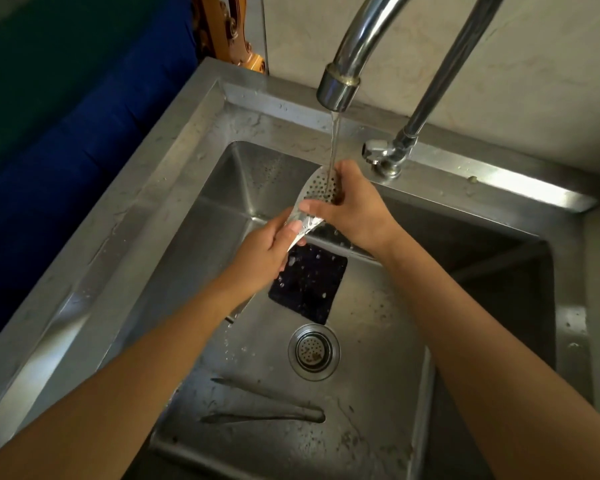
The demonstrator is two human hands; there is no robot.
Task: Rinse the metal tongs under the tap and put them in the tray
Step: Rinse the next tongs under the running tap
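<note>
The metal tongs (267, 408) lie on the floor of the steel sink (174, 188), near its front, with their arms spread in a narrow V; neither hand touches them. Both hands hold a perforated metal skimmer (317, 185) under the running water (335, 140) from the tap (338, 88). My left hand (260, 254) grips the skimmer's handle. My right hand (357, 209) wraps round the holed head, thumb across its neck. No tray is in view.
A dark square pad (309, 282) lies on the sink floor behind the round drain strainer (314, 351). The tap's base and valve (385, 157) stand on the back rim. A darker, deeper area lies to the right of the basin.
</note>
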